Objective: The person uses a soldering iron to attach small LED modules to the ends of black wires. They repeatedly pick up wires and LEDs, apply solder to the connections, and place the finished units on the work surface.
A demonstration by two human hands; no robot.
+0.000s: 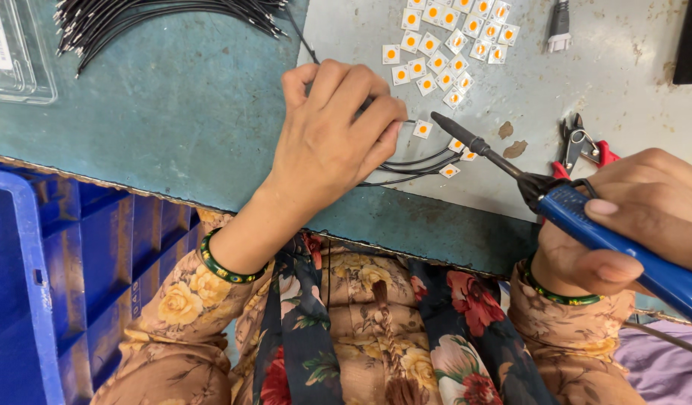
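My left hand is closed around thin black wires and pins them to the table, its fingertips beside a small white square chip with an orange dot. My right hand grips a blue-handled soldering iron. The iron's dark tip hovers right next to that chip. Three more chips lie at the wire ends, under the iron's shaft.
Several loose chips lie in a cluster at the back. A bundle of black wires lies at the far left, beside a clear plastic tray. Red-handled cutters rest on the right. A blue crate stands below the table edge.
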